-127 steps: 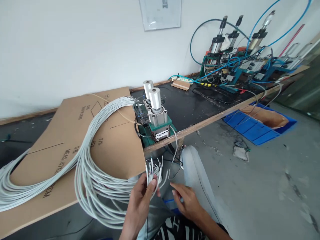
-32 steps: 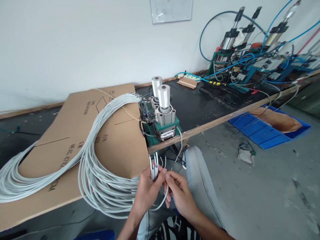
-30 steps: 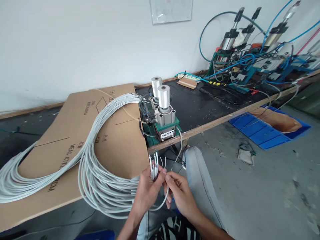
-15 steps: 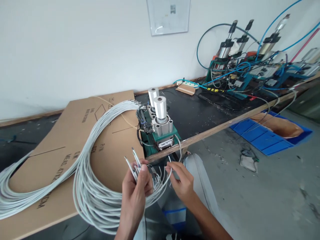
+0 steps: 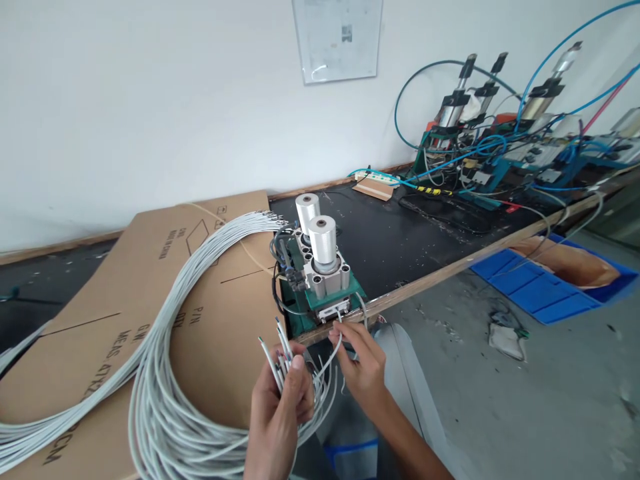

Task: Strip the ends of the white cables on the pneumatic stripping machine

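Note:
My left hand (image 5: 283, 410) is closed round a handful of grey cable ends (image 5: 276, 347) that stick up from its fist. My right hand (image 5: 361, 363) pinches a single grey cable (image 5: 334, 348) and holds its tip at the front slot of a small green pneumatic press (image 5: 320, 283) with two silver cylinders, which stands at the bench edge. A large bundle of long grey cables (image 5: 170, 373) loops from my left hand over a flat cardboard sheet (image 5: 225, 293).
The black bench (image 5: 400, 233) runs to the right, carrying more pneumatic machines with blue hoses (image 5: 495, 133) and a power strip (image 5: 377, 177). A blue crate (image 5: 535, 287) holding brown paper lies on the concrete floor. My knee in grey trousers is below the bench edge.
Both hands have risen from my lap towards the bench. My right hand has drawn one cable out of the handful and brought its tip to the green press.

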Available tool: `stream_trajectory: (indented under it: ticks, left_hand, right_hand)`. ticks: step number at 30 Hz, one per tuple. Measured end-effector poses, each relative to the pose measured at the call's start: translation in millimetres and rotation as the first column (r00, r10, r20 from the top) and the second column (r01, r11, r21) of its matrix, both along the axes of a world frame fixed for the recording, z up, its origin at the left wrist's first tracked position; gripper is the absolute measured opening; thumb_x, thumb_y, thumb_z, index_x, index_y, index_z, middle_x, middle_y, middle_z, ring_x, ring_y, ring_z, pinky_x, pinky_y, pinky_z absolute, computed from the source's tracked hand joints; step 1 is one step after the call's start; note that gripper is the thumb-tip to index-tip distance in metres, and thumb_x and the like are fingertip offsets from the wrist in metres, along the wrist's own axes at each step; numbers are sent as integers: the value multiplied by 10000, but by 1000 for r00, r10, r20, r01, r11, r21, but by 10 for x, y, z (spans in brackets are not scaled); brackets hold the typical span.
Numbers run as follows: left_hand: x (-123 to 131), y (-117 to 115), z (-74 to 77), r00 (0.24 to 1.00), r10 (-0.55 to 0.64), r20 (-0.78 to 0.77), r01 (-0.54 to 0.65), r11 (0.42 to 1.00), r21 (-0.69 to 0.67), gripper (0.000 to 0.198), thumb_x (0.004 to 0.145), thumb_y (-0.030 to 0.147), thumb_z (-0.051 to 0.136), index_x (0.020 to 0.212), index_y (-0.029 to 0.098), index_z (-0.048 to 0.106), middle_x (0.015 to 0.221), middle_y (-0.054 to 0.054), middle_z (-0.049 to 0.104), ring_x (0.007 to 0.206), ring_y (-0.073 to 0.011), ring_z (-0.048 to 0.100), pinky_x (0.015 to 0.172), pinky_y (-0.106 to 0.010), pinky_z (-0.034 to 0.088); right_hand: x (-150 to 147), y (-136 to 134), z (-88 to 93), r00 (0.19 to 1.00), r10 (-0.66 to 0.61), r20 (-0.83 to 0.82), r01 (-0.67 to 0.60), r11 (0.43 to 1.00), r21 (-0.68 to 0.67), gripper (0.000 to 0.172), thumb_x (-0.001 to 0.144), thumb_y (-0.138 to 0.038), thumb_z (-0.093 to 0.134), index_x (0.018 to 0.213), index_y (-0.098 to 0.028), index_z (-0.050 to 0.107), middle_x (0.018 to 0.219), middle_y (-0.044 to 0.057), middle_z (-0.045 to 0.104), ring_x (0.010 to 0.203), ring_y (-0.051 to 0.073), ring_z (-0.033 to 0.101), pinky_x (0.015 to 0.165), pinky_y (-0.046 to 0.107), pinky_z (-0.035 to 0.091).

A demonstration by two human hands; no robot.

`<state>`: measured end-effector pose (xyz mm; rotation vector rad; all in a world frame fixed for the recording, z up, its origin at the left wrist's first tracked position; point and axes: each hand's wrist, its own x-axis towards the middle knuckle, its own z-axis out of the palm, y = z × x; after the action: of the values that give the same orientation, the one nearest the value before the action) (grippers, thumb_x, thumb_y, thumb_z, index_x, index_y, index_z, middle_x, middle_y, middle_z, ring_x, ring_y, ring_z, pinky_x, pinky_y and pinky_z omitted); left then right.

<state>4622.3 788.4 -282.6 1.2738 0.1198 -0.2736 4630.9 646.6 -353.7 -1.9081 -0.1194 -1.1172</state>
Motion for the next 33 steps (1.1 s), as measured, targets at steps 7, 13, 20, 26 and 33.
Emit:
stream_trajectory:
  ticks: [7, 13, 20, 26, 33]
  left_hand:
    - [-21, 17, -73, 999, -51, -7, 50, 998, -39, 466, 863, 602, 732, 1039, 200, 577, 564, 116, 337, 465, -52, 257, 431, -156, 209]
    - [-39, 25, -84, 998, -63, -14, 62, 996, -65, 467, 855, 598, 744, 1033, 198, 580, 564, 113, 351, 462, -49, 263, 431, -159, 214]
    - [-66, 20, -62, 998, -66, -1, 65, 996, -66, 459, 861, 591, 740, 1039, 195, 593, 561, 107, 357, 467, -56, 291, 436, -163, 233]
    - [-92, 37, -79, 996, -84, 1, 84, 994, -67, 473, 865, 607, 730, 1044, 194, 582, 565, 112, 349, 471, -54, 277, 438, -159, 226]
    - [-98, 49, -100, 997, -81, 1, 81, 993, -85, 424, 876, 573, 734, 1008, 193, 598, 563, 107, 348, 468, -57, 295, 437, -163, 232]
  right_hand:
    - [50, -1, 10, 1000, -10, 4, 10, 1000, -24, 290, 979, -80, 614, 1225, -203, 707, 996, 96, 739, 916, 193, 739, 839, 310, 641]
    - [86, -6, 53, 999, -47, 14, 48, 998, -50, 241, 988, -101, 601, 1178, -189, 720, 971, 90, 744, 888, 194, 746, 800, 301, 647]
    - [118, -45, 59, 998, -66, 23, 67, 996, -66, 222, 989, -108, 602, 1151, -207, 717, 960, 79, 744, 873, 188, 743, 774, 296, 650]
    - [110, -24, -2, 998, -67, -8, 67, 997, -48, 212, 1004, -130, 584, 1157, -201, 712, 971, 84, 740, 883, 187, 740, 767, 307, 659]
    - [126, -20, -4, 998, -65, -19, 64, 997, -43, 200, 1000, -125, 584, 1138, -196, 709, 966, 83, 741, 882, 185, 742, 753, 294, 654]
